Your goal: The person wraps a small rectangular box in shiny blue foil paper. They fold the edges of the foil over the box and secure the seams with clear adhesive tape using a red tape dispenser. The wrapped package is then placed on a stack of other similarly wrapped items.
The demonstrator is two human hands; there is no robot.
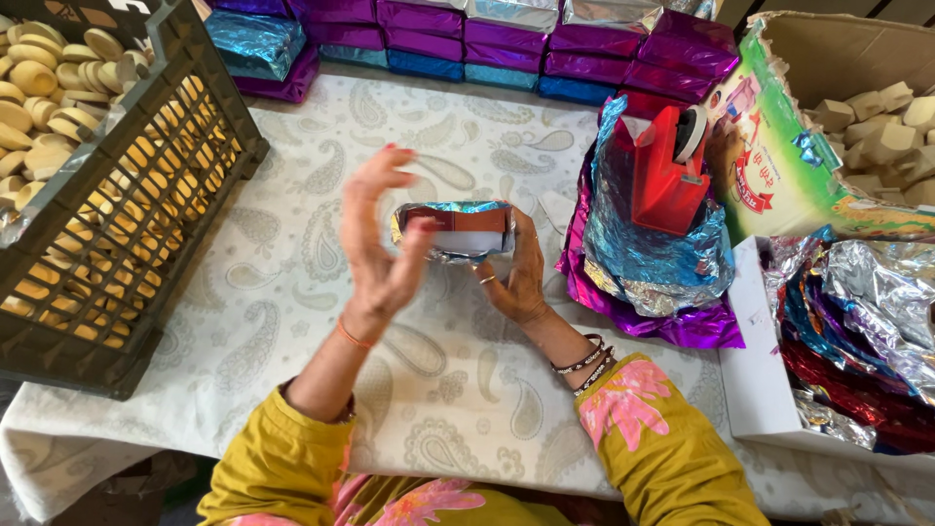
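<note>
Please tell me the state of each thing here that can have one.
small box: half wrapped in foil, held up
left hand: open, touching the box end
right hand: gripping the box
crate: full of pale pieces
tape dispenser: upright on foil sheets
cardboard carton: open

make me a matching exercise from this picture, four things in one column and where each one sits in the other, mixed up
Things:
1. dark plastic crate
2. red tape dispenser
3. cardboard box
4. foil-wrapped block

Places:
A. between the left hand and right hand
B. far right, top corner
C. left edge of the table
D. on the stack of foil sheets

Pairs: 1-C, 2-D, 3-B, 4-A
</note>
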